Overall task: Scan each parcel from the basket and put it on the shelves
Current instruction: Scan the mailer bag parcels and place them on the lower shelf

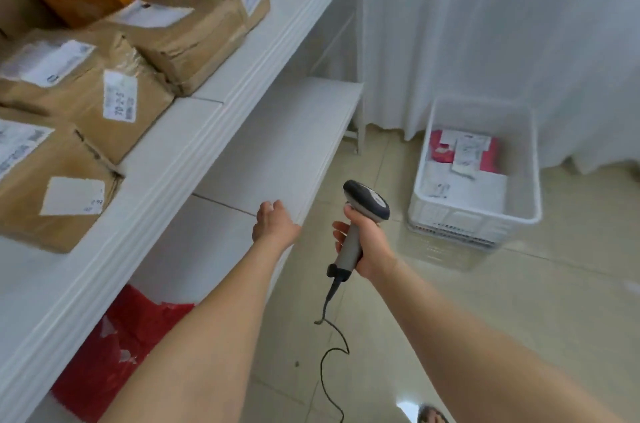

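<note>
Right grip (369, 244) wraps the scanner (367, 202) handle, head toward the far-right basket (535, 187); left grip (275, 223), loosely curled and empty, is free for parcels.

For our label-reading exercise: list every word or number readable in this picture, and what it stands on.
"70 25", roughly: handwritten label on a brown parcel.
"2-92", uncertain: mostly blank label on the nearest brown parcel.
Printed text on all labels, including in the basket: too blurred.
Barcode scanner: no text seen.

A white curtain (502, 24) is hanging beyond your right hand (369, 242); pale floor tiles (519, 301) are lying beneath it.
</note>
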Demonstrator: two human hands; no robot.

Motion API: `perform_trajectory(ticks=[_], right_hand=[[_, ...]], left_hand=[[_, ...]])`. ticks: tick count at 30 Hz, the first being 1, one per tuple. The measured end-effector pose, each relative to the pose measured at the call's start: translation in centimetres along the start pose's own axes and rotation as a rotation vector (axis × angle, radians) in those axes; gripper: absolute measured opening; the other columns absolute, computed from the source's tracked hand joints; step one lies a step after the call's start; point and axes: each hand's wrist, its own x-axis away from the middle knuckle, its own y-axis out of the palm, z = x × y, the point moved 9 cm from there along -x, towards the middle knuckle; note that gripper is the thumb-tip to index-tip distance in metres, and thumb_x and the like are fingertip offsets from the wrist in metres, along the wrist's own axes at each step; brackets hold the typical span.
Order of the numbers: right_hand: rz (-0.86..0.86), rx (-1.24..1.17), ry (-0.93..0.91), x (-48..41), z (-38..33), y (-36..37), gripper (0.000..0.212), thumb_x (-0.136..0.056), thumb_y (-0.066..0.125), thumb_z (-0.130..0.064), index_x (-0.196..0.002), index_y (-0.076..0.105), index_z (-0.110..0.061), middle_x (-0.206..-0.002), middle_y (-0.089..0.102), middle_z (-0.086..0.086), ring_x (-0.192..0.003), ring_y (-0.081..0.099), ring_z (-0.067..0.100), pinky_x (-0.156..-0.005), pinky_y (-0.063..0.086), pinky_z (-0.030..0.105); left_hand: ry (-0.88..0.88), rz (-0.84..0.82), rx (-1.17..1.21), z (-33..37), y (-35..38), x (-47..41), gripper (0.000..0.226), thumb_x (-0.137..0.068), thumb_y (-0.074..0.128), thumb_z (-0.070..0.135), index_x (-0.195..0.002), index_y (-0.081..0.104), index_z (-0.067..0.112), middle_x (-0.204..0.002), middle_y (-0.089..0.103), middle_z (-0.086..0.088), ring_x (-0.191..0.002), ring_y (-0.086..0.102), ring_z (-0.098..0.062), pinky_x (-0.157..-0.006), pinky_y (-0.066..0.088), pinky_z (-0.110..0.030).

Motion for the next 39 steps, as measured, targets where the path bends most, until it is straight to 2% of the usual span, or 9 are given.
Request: perform_trajectory(ticks=[3,6,7,11,17,26,28,34,39], right_hand=[[0.064,-0.028,-0.049,0.6,-5.3,-4.4,0.018,-0.088,0.07,-0.035,-0.095,0.061,-0.021,-0.082,0.07,0.003,-0.073,0.062,0.016,-0.071,0.05,0.031],[0.112,-0.003,-0.054,0.8,-10.1,-9.1,0.027,-0.085,0.069,-0.047,-0.099,0.059,-0.026,-0.087,0.072,0.0,-0.083,0.063,0.015,-0.087,0.052,0.038],[0.119,0.002,-0.047,0.7,-11.7,-10.7,0.032,-0.084,0.069,-0.05,-0.102,0.059,-0.025,-0.09,0.072,0.0,-0.086,0.063,0.016,-0.087,0.052,0.04],[0.14,-0.04,-0.032,0.0,-17.8,-17.1,0.047,-0.082,0.068,-0.056,-0.109,0.062,-0.018,-0.094,0.071,0.001,-0.09,0.065,0.017,-0.064,0.052,0.035],[0.171,-0.238,-0.047,-2.0,-26.0,-27.8,0.031,-0.085,0.069,-0.048,-0.096,0.06,-0.02,-0.099,0.07,0.006,-0.092,0.065,0.021,-0.073,0.055,0.045],[0.205,-0.306,-0.002,-7.5,-31.0,-34.8,0.03,-0.084,0.073,-0.041,-0.099,0.059,-0.018,-0.103,0.07,0.01,-0.095,0.064,0.023,-0.075,0.054,0.046],[0.215,-0.288,0.015,-9.3,-31.9,-35.4,0.029,-0.084,0.073,-0.041,-0.099,0.059,-0.02,-0.101,0.07,0.01,-0.095,0.065,0.022,-0.07,0.054,0.043],[0.26,-0.223,0.043,-16.5,-35.7,-36.5,0.03,-0.083,0.073,-0.043,-0.097,0.06,-0.02,-0.094,0.072,0.008,-0.091,0.066,0.021,-0.068,0.054,0.04],[0.285,-0.2,0.075,-24.6,-38.0,-36.7,0.034,-0.081,0.075,-0.045,-0.102,0.061,-0.022,-0.086,0.072,0.005,-0.081,0.066,0.018,-0.06,0.053,0.035]], left_hand=[[0.101,-0.011,-0.019,8.1,-0.4,0.5,0.058,-0.091,0.053,0.02,-0.143,0.031,0.009,-0.151,0.022,-0.01,-0.133,0.036,-0.029,-0.099,0.041,-0.039],[0.182,-0.008,-0.034,16.4,-0.1,1.3,0.06,-0.091,0.054,0.019,-0.145,0.03,0.009,-0.152,0.02,-0.01,-0.134,0.035,-0.028,-0.1,0.04,-0.04],[0.205,-0.004,-0.043,19.2,0.1,1.4,0.061,-0.091,0.055,0.019,-0.146,0.029,0.009,-0.153,0.019,-0.01,-0.136,0.033,-0.028,-0.101,0.039,-0.04],[0.265,-0.009,-0.034,29.7,1.8,1.6,0.067,-0.091,0.058,0.017,-0.148,0.025,0.008,-0.157,0.015,-0.01,-0.141,0.026,-0.027,-0.109,0.032,-0.039],[0.328,-0.085,-0.07,42.9,7.6,1.3,0.068,-0.089,0.062,0.018,-0.147,0.028,0.009,-0.156,0.018,-0.01,-0.139,0.029,-0.029,-0.11,0.031,-0.042],[0.35,-0.183,-0.146,51.7,13.3,-2.8,0.058,-0.087,0.062,0.021,-0.139,0.04,0.012,-0.146,0.03,-0.009,-0.122,0.047,-0.028,-0.102,0.045,-0.042],[0.355,-0.209,-0.155,53.2,14.3,-4.2,0.054,-0.087,0.062,0.023,-0.137,0.042,0.012,-0.143,0.031,-0.01,-0.118,0.049,-0.029,-0.101,0.045,-0.042],[0.366,-0.288,-0.172,57.5,17.4,-10.7,0.052,-0.09,0.059,0.019,-0.137,0.039,0.009,-0.144,0.028,-0.012,-0.121,0.047,-0.032,-0.102,0.044,-0.044],[0.364,-0.321,-0.222,60.4,20.2,-18.2,0.057,-0.091,0.057,0.02,-0.142,0.034,0.01,-0.148,0.026,-0.012,-0.127,0.043,-0.032,-0.103,0.042,-0.043]])
